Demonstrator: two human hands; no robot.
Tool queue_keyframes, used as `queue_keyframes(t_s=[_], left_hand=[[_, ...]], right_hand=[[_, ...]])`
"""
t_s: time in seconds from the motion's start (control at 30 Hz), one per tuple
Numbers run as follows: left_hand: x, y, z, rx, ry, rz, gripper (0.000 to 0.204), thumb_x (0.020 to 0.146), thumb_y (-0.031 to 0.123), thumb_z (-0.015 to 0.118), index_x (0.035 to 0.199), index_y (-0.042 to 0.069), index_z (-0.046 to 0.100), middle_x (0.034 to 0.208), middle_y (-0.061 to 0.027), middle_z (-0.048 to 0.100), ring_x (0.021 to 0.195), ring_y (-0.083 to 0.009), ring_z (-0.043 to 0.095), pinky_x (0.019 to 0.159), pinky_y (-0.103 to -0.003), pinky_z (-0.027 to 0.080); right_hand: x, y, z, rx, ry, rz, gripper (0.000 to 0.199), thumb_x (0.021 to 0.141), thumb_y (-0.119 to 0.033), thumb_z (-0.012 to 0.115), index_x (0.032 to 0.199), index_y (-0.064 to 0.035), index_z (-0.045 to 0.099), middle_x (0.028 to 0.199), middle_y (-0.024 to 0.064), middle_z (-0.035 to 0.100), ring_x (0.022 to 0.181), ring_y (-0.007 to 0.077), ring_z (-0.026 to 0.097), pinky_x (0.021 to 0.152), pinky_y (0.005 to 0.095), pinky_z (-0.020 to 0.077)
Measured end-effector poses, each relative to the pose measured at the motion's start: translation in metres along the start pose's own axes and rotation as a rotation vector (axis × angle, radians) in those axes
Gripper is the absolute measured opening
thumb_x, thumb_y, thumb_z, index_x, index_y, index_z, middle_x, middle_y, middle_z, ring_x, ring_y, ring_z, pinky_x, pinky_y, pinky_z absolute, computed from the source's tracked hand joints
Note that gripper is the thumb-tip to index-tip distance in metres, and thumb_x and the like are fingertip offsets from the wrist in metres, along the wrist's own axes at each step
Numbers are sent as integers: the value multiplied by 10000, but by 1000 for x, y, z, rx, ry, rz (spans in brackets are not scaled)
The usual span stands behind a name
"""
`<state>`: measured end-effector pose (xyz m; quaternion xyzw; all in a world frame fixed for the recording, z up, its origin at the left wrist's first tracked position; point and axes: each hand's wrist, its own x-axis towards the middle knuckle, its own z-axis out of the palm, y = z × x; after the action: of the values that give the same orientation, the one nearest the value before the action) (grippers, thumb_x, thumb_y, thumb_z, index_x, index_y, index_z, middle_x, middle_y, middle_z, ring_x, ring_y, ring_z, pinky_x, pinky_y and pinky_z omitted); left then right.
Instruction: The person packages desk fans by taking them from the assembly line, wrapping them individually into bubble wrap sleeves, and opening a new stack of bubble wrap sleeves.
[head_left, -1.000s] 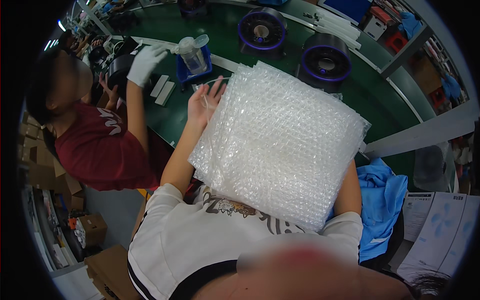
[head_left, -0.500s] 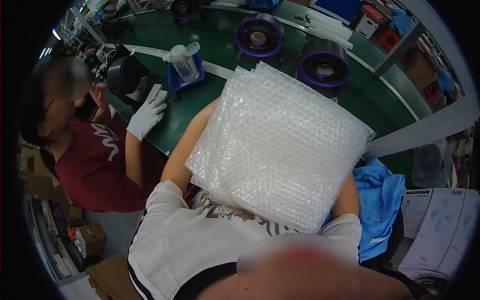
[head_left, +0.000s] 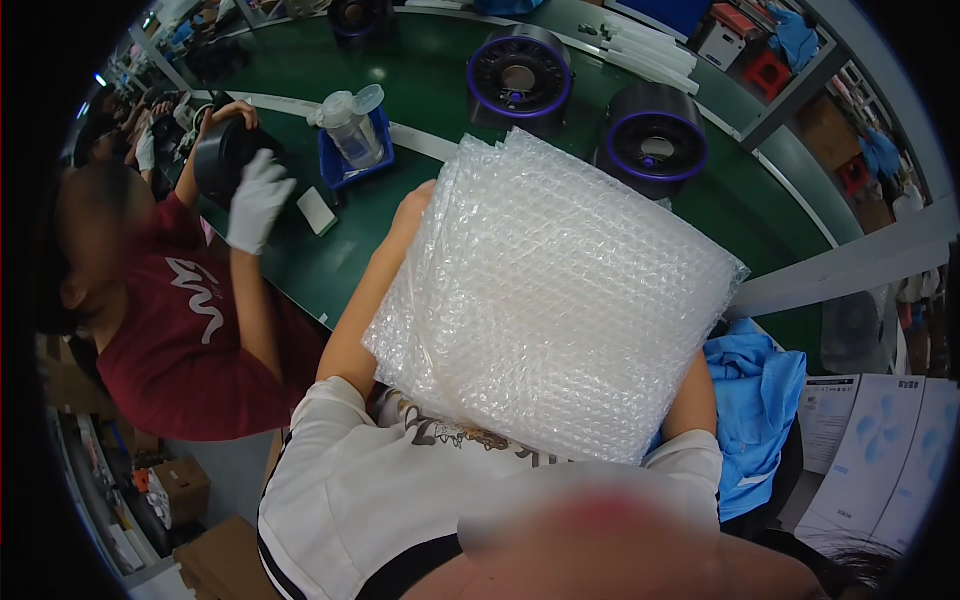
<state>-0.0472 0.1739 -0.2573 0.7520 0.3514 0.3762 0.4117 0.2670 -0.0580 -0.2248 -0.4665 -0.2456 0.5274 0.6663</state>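
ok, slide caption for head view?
Clear, squarish bubble wrap mostly hides the hands before round, black, purple-ringed devices on a green bench.

The left arm [head_left: 360, 312] is bare and slants upward and inward from the elbow; the left hand [head_left: 411, 210] shows only in part at its far end, the fingers hidden. The right arm [head_left: 691, 398] shows a short bare stretch; the right hand is concealed.

I see a blue bin [head_left: 360, 180] holding a clear jar [head_left: 352, 138], a white block [head_left: 317, 212] near it, two black fans [head_left: 519, 78] to its right, a blue cloth [head_left: 752, 410] farther right.
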Motion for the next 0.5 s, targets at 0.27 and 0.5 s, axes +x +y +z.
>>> queue_keyframes(t_s=[0.27, 0.5], left_hand=[[7, 18, -9, 76, -61, 138, 176, 818, 114, 474, 853, 25, 623, 758, -76, 563, 823, -176, 526, 740, -256, 421], [5, 25, 4, -1101, 42, -726, 186, 861, 177, 473, 831, 31, 585, 762, -79, 576, 783, -152, 563, 772, -292, 452]], right_hand=[[2, 3, 4, 7, -10, 14, 330, 881, -237, 443, 1132, -25, 475, 1130, 136, 503, 1007, 198, 510, 842, 287, 427], [2, 5, 5, -4, -7, 16, 321, 879, -229, 448, 1124, -24, 479, 1127, 134, 505, 1005, 195, 510, 840, 285, 426]])
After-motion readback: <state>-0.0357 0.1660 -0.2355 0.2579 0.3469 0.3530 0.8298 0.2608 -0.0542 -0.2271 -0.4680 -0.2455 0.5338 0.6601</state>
